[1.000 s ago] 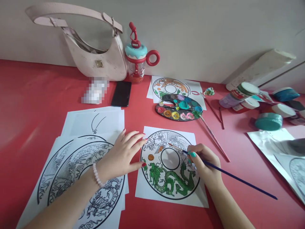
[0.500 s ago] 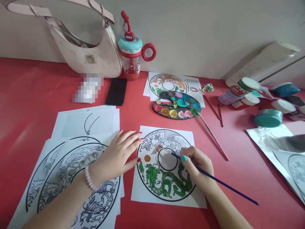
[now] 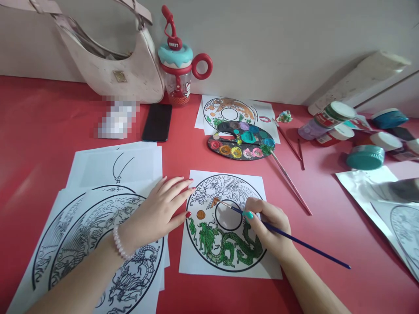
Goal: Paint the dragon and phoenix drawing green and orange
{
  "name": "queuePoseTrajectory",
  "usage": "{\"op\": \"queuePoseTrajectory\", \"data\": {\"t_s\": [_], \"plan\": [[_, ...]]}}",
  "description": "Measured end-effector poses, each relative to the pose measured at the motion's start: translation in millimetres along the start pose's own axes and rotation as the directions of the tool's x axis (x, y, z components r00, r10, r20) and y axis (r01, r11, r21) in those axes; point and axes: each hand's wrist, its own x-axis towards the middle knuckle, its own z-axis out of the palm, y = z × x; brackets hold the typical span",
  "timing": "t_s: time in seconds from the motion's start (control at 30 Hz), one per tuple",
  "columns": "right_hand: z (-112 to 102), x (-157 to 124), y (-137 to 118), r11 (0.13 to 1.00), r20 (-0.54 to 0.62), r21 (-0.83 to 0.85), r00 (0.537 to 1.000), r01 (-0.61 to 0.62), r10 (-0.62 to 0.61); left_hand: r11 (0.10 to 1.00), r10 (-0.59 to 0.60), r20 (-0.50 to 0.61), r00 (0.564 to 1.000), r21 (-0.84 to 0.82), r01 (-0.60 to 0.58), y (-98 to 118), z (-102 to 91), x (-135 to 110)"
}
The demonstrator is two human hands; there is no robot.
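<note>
The right hand (image 3: 269, 226) is gripping a blue-handled paintbrush (image 3: 296, 241) like a pen. Its fingers (image 3: 253, 208) are curling tightly around the shaft, and the long handle is pointing out to the right over the red desk (image 3: 330, 235). The bristle end is touching the colouring sheet (image 3: 225, 185) just above and to the left of the small inner ring, at an orange patch on the bird drawing. The sheet is lying flat on the desk in front of the person. A green dragon is filling its lower half and an orange dot is sitting at the left of the ring. The left hand (image 3: 160, 211) is lying flat with its fingers stretched out and slightly spread, grasping nothing. Its palm is resting on a stack of uncoloured sheets (image 3: 94, 218), its fingertips are reaching the left edge of the colouring sheet, and a pearl bracelet (image 3: 119, 244) is circling the wrist. Beyond the sheet a paint palette (image 3: 242, 141) is lying on another partly coloured sheet (image 3: 229, 109), and a second brush (image 3: 290, 179) is slanting away from the palette's right end. Paint jars (image 3: 330, 120) and a teal lid (image 3: 365, 157) are sitting well apart to the right. A black phone (image 3: 157, 122), a pale handbag (image 3: 108, 65) and a drinking bottle (image 3: 178, 69) are standing along the wall at the back.
</note>
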Motion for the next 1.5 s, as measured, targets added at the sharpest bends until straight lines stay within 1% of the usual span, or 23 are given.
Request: {"op": "queuePoseTrajectory", "data": {"t_s": [0.2,0.37,0.5,0.63,0.73,0.87,0.93,1.03,1.17,1.5], "plan": [[-0.4,0.2,-1.2,0.999,0.039,-0.052,0.999,0.014,-0.012,1.0,-0.005,0.007,1.0,-0.009,0.006,-0.8,0.8,-0.4],[0.3,2.3,-5.6,0.995,0.044,-0.092,0.999,0.026,-0.022,1.0,-0.004,0.018,1.0,0.007,0.004,-1.6,2.0,-1.3],[0.5,1.9,-7.7,0.995,0.07,-0.094,0.997,0.023,-0.016,1.0,-0.001,0.019,1.0,0.012,0.001,-2.1,1.7,-1.3],[1.0,1.7,-7.8,0.992,0.054,-0.11,0.997,0.054,-0.049,1.0,-0.001,0.01,1.0,0.005,0.001,-1.8,1.3,-0.3],[1.3,2.4,-8.6,0.99,0.048,-0.127,0.998,0.057,-0.051,1.0,0.004,0.008,1.0,0.027,-0.004,-1.2,1.6,-0.3],[1.9,2.7,-10.0,0.991,0.07,-0.107,0.995,0.078,-0.071,0.999,0.007,0.016,1.0,0.048,-0.007,-1.1,1.9,-1.1],[2.2,2.1,-9.8,0.992,0.086,-0.086,0.992,0.097,-0.089,0.999,0.006,0.013,1.0,0.041,-0.006,-1.3,1.8,-1.0],[2.5,0.6,-8.1,0.994,0.083,-0.063,0.993,0.09,-0.085,1.0,0.001,0.01,1.0,0.018,-0.001,-1.5,1.4,-0.4],[2.6,-0.6,-6.4,0.994,0.074,-0.074,0.995,0.077,-0.072,1.0,0.003,0.002,1.0,0.006,-0.003,-1.5,1.2,0.0],[3.4,0.5,-10.1,0.989,0.116,-0.058,0.985,0.135,-0.128,0.999,0.013,0.007,1.0,0.044,-0.013,-2.3,2.1,0.0]]}}
